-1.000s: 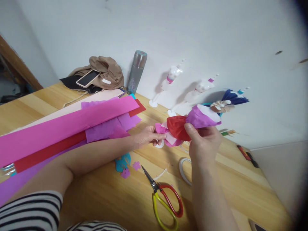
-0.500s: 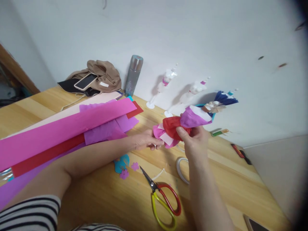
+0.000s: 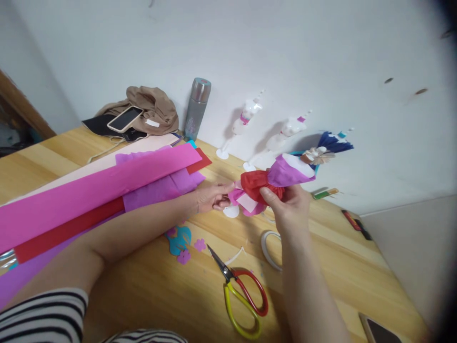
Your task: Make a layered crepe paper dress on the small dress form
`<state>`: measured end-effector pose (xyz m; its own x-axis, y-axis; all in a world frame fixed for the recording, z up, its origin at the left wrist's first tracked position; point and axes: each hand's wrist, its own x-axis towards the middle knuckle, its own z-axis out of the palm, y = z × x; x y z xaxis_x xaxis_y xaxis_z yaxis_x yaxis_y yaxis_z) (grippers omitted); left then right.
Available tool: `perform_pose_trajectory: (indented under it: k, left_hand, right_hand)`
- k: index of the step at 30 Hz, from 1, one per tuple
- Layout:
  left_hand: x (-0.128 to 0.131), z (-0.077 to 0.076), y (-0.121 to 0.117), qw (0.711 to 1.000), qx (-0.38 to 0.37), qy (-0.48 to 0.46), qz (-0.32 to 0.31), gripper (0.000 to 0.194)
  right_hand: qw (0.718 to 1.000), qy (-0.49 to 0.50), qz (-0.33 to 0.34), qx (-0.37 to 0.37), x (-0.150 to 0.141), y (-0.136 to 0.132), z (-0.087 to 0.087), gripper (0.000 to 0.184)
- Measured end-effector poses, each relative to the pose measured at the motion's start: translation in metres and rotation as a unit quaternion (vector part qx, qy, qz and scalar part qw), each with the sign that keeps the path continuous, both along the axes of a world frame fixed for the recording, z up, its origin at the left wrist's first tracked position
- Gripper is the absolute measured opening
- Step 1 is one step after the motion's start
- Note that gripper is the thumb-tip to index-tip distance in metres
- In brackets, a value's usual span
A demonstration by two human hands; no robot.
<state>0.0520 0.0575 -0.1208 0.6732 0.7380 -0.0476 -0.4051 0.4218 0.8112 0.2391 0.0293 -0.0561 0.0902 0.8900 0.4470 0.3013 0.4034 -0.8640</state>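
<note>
My right hand (image 3: 290,206) is closed round the middle of a paper-dressed doll (image 3: 282,175), held tilted above the wooden table (image 3: 171,295). The doll wears a purple and white top, a red crepe band and a pink skirt. My left hand (image 3: 211,196) pinches the pink skirt's edge at the doll's lower end. The doll's white round base (image 3: 231,211) shows just below my left fingers.
Long sheets of pink, red and purple crepe paper (image 3: 96,186) lie at left. Scissors (image 3: 243,293) and a tape ring (image 3: 270,244) lie in front, paper flower cut-outs (image 3: 182,240) nearby. White doll stands (image 3: 239,124), a steel flask (image 3: 195,109) and a phone on cloth (image 3: 125,119) line the wall.
Both hands and the doll have shifted slightly left. My left fingers moved from under the skirt up to its edge, uncovering the white base.
</note>
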Motion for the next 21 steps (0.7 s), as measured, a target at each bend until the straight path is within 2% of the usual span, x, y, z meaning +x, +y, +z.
perform_pose_trajectory:
  k: [3, 11, 17, 19, 21]
  left_hand:
    - [0.006, 0.0, -0.002, 0.999, -0.003, -0.013, 0.048, 0.037]
    - [0.005, -0.001, 0.002, 1.0, -0.008, -0.005, 0.021, 0.031]
    - [-0.004, 0.006, 0.006, 0.999, -0.03, 0.023, 0.006, 0.028]
    - [-0.008, 0.012, 0.005, 0.997, -0.046, 0.063, 0.01, 0.031]
    - [-0.013, 0.018, 0.003, 0.993, -0.059, 0.102, 0.029, 0.032]
  right_hand:
    - [1.0, 0.004, -0.005, 0.006, -0.002, -0.001, 0.001, 0.027]
    - [0.999, -0.005, 0.004, 0.043, -0.002, 0.001, -0.002, 0.021]
    - [0.997, -0.001, 0.055, 0.06, 0.003, 0.001, 0.006, 0.04]
    - [0.997, 0.015, 0.036, 0.068, 0.009, -0.001, 0.011, 0.041]
    - [0.996, 0.029, -0.029, 0.083, 0.015, -0.008, 0.013, 0.035]
